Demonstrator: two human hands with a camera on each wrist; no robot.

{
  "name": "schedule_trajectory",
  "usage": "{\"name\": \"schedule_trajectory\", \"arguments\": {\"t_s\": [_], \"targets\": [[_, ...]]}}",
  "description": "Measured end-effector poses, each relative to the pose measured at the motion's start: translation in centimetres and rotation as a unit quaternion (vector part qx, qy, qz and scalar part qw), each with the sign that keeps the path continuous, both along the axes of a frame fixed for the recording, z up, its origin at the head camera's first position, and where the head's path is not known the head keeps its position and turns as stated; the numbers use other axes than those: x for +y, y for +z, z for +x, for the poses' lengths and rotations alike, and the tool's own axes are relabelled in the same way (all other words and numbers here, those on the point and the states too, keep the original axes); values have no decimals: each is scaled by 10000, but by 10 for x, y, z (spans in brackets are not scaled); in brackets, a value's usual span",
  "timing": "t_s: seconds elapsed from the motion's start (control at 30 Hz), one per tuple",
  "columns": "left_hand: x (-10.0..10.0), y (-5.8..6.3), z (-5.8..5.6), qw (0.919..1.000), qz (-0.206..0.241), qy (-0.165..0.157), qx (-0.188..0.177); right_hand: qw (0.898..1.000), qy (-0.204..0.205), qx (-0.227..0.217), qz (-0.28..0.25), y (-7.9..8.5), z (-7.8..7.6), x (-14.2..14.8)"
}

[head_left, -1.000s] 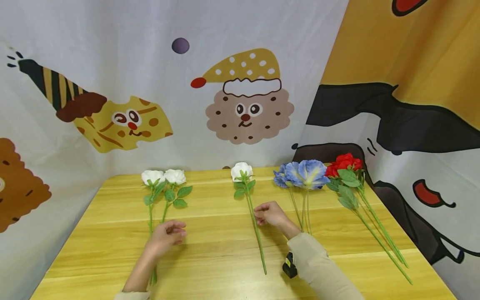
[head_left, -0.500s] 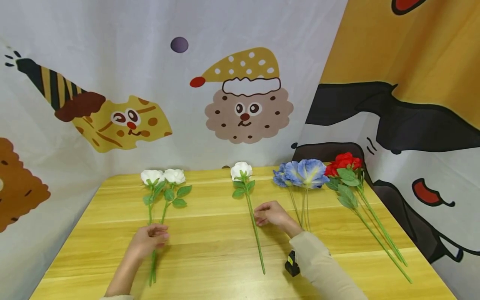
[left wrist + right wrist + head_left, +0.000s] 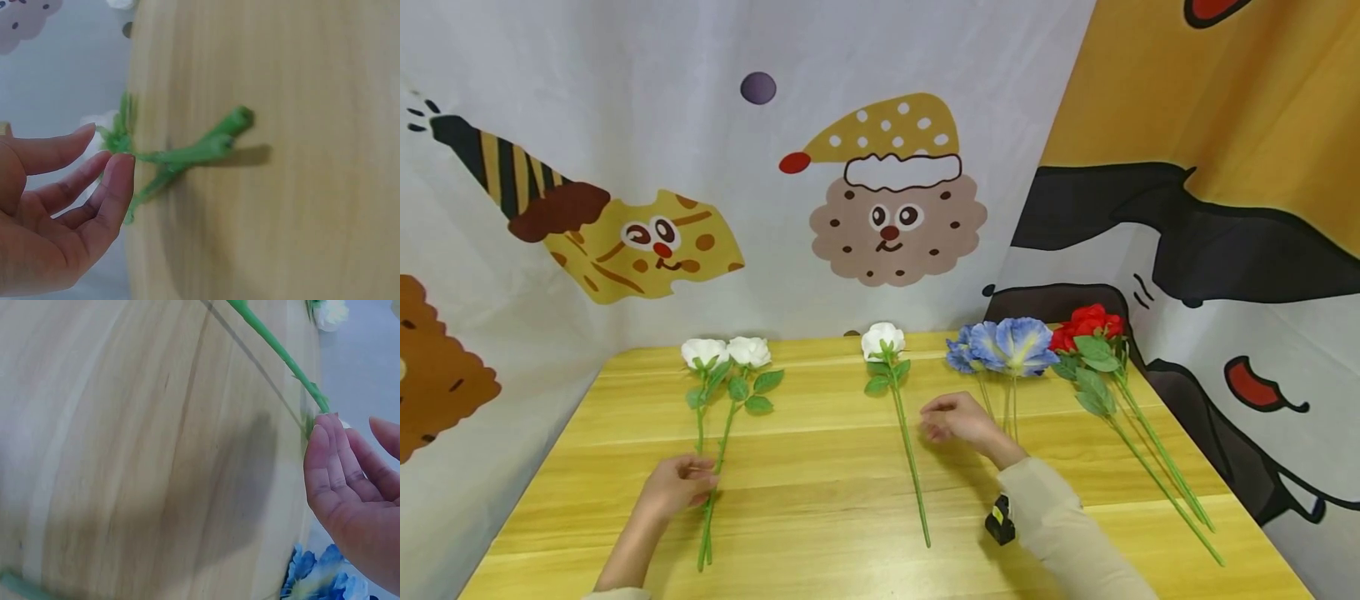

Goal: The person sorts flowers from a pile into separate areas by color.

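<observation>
On the left, two white roses (image 3: 749, 352) lie side by side with their green stems crossing low down. My left hand (image 3: 672, 487) hovers over these stems, fingertips beside them. In the left wrist view its thumb and fingers (image 3: 112, 194) are loosely bent and apart, gripping nothing. A single white rose (image 3: 882, 340) lies mid-table, its stem slanting toward the front. Right of that stem is my right hand (image 3: 962, 421), apart from it. The right wrist view shows the fingers (image 3: 319, 450) nearly straight and the thumb away from them, with nothing held.
Blue flowers (image 3: 1015, 346) lie beyond my right hand, their lower stems hidden by the arm. Red roses (image 3: 1086, 325) lie at the far right, stems toward the front. A small black object with a yellow label (image 3: 1000, 521) sits beside the right sleeve. A printed curtain (image 3: 700, 167) hangs behind the table.
My left hand has moved left and slightly toward the front, over the white rose stems. My right hand has drawn back to the right from the single rose's stem.
</observation>
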State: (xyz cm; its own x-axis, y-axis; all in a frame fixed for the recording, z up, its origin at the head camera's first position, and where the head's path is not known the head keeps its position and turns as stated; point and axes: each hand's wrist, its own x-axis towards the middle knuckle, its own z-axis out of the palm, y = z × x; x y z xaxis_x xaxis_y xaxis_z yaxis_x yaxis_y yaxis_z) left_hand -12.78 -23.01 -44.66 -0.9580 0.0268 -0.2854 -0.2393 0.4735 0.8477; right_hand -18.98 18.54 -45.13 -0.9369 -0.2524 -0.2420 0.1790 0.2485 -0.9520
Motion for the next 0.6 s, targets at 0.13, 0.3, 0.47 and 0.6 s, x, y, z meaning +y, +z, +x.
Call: {"name": "schedule_trajectory", "arguments": {"t_s": [0.13,0.3,0.47,0.6], "targets": [[-3,-6,-2,9999,-34,71,-98,10000,-36,11,-7,1,0,4],[-4,-13,-3,9999,-95,103,-79,10000,-65,-13,37,2,0,6],[-3,-17,-4,9995,-261,169,-74,10000,-19,3,51,3,0,8],[-1,-19,-6,9990,-382,202,-75,10000,-3,39,35,5,1,10]]}}
